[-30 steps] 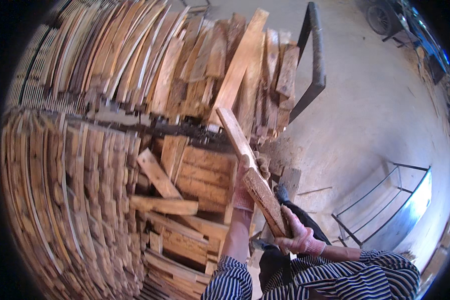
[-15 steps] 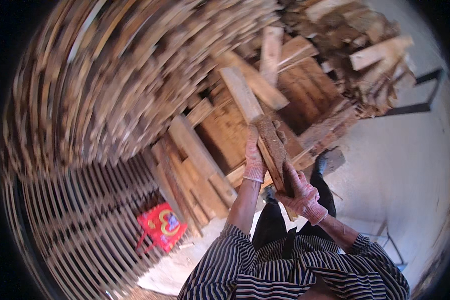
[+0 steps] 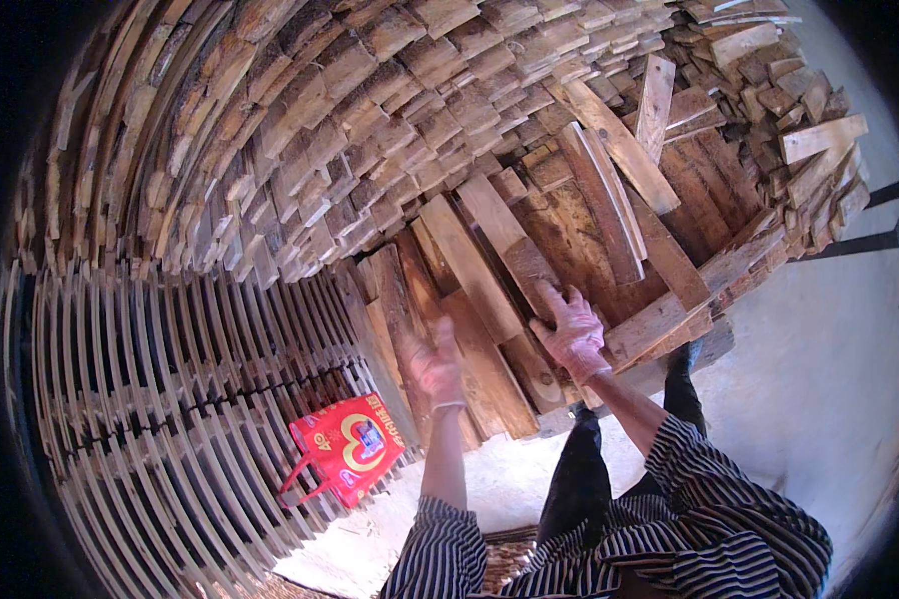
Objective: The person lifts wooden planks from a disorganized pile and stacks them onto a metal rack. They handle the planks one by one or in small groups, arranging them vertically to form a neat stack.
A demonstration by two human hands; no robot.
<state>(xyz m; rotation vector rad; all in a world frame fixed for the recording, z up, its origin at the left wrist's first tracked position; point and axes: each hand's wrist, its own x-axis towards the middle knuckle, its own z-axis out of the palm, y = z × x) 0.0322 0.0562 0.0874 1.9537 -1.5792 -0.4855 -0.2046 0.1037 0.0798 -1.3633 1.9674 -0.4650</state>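
Observation:
My right hand (image 3: 570, 332), in a thin pale glove, lies with fingers spread on the lower end of a long brown plank (image 3: 509, 240). That plank leans among other planks (image 3: 609, 200) piled in front of me. My left hand (image 3: 434, 365), also gloved, is raised with fingers apart and holds nothing. It hovers just in front of the leaning boards (image 3: 469, 369) at the pile's left side. My striped sleeves come in from the lower edge.
A tall wall of stacked wood offcuts (image 3: 370, 110) rises behind the pile. Rows of thin slats (image 3: 170, 399) stand on edge at the left. A red gift bag (image 3: 350, 449) lies on the pale floor (image 3: 829, 359). A black metal frame (image 3: 874, 240) stands at the right.
The view swung left and down. The plank I held in both hands now lies on the pile. My left hand has let go and my right hand rests on it.

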